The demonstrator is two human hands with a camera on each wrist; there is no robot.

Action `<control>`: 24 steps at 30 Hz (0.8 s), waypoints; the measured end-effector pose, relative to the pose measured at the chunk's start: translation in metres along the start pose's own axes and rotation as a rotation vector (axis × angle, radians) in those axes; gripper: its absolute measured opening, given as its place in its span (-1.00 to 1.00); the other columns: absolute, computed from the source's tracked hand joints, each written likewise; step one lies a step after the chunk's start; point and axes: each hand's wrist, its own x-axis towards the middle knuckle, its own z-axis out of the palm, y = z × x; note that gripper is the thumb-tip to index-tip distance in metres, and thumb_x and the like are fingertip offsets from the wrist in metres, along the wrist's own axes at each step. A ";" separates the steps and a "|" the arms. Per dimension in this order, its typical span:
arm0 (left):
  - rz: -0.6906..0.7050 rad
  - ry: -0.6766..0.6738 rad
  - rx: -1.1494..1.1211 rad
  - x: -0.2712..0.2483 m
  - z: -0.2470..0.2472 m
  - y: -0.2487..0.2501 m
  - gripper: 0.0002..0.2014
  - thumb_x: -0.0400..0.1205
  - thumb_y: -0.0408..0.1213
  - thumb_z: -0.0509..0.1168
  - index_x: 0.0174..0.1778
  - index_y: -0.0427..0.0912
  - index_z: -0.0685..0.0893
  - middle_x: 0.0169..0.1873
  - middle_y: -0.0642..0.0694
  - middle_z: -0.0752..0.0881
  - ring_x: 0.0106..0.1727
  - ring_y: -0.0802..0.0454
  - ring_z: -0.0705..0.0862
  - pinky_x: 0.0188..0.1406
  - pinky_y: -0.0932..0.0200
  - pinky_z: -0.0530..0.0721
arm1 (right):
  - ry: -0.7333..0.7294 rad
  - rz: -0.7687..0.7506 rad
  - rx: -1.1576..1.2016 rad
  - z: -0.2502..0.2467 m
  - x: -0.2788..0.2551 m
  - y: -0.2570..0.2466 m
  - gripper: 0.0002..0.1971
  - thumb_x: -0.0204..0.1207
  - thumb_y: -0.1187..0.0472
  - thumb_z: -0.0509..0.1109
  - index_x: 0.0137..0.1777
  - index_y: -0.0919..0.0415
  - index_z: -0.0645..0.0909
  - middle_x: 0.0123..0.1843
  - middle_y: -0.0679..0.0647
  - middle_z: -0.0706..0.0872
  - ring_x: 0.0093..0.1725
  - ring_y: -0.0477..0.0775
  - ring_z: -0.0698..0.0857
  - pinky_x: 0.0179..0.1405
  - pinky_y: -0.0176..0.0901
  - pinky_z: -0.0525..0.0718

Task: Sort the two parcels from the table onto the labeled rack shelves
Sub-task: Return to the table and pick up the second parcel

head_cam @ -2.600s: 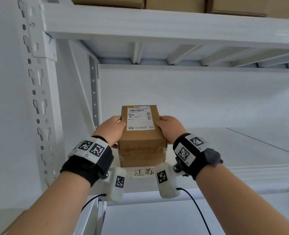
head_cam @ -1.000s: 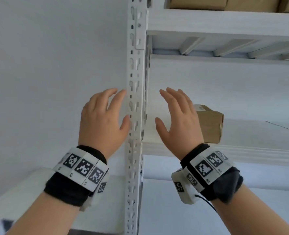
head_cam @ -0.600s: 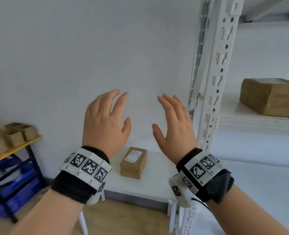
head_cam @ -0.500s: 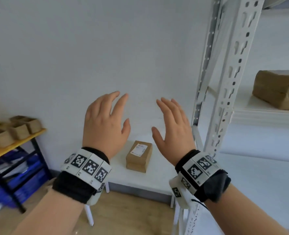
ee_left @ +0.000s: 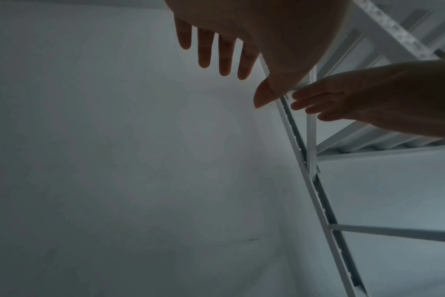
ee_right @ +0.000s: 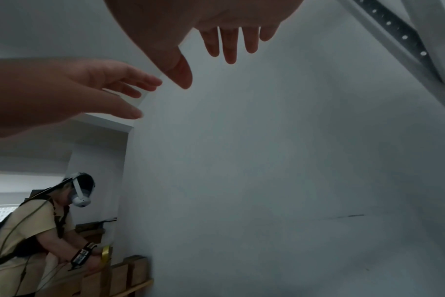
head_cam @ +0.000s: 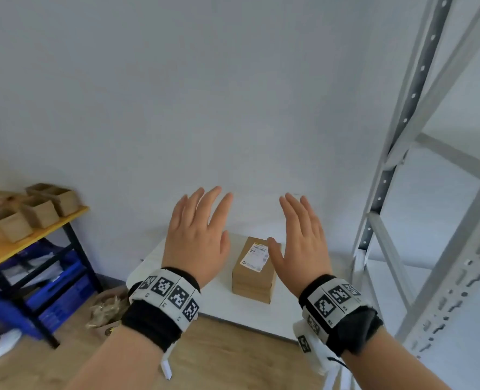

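Note:
A brown cardboard parcel (head_cam: pixel 254 270) with a white shipping label on top lies on a small white table (head_cam: pixel 284 313) against the wall. My left hand (head_cam: pixel 198 235) and right hand (head_cam: pixel 300 237) hover in the air above and nearer than the parcel, one on each side of it, fingers straight and spread, holding nothing. The wrist views show the same empty left hand (ee_left: pixel 231 46) and right hand (ee_right: pixel 216 40) before the bare wall. The white metal rack (head_cam: pixel 419 153) stands at the right; the parcel placed on its shelf is out of view.
A yellow-topped bench (head_cam: pixel 13 243) at the left carries several small open cardboard boxes, with blue crates beneath it. A crumpled brown bag (head_cam: pixel 106 308) lies on the wooden floor. Another person wearing a headset (ee_right: pixel 38 231) bends over at that bench.
The first parcel was set on the rack shelf and let go. My view swung left and down to the table; both empty hands lowered towards the second parcel, which now lies between them.

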 end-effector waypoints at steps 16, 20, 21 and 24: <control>0.014 -0.236 -0.085 0.045 0.182 -0.037 -0.42 0.48 -0.19 0.14 0.47 -0.22 0.37 0.43 -0.19 0.50 0.46 -0.21 0.36 0.53 -0.10 0.11 | -0.270 0.142 -0.127 0.137 0.040 0.072 -0.33 0.51 0.02 0.09 0.59 0.23 0.08 0.66 0.12 0.21 0.67 0.16 0.03 0.61 0.04 -0.02; 0.045 -0.319 -0.150 0.046 0.232 -0.040 -0.40 0.43 -0.24 0.27 0.44 -0.24 0.42 0.40 -0.21 0.53 0.43 -0.26 0.44 0.49 -0.13 0.17 | -0.353 0.228 -0.154 0.169 0.034 0.089 -0.33 0.53 0.07 0.16 0.61 0.24 0.07 0.68 0.11 0.15 0.67 0.12 -0.04 0.63 0.04 -0.05; 0.054 -0.332 -0.156 0.048 0.245 -0.042 -0.39 0.41 -0.24 0.28 0.43 -0.24 0.43 0.39 -0.21 0.54 0.42 -0.26 0.46 0.48 -0.13 0.18 | -0.380 0.257 -0.149 0.178 0.033 0.092 -0.33 0.55 0.09 0.17 0.61 0.25 0.05 0.68 0.11 0.12 0.68 0.11 -0.07 0.62 0.01 -0.12; 0.046 -0.409 -0.173 0.050 0.290 -0.049 -0.38 0.38 -0.26 0.34 0.41 -0.24 0.47 0.36 -0.20 0.57 0.38 -0.26 0.50 0.47 -0.11 0.17 | -0.450 0.339 -0.146 0.211 0.033 0.104 -0.32 0.56 0.12 0.20 0.62 0.25 0.03 0.69 0.11 0.09 0.67 0.10 -0.12 0.59 -0.04 -0.20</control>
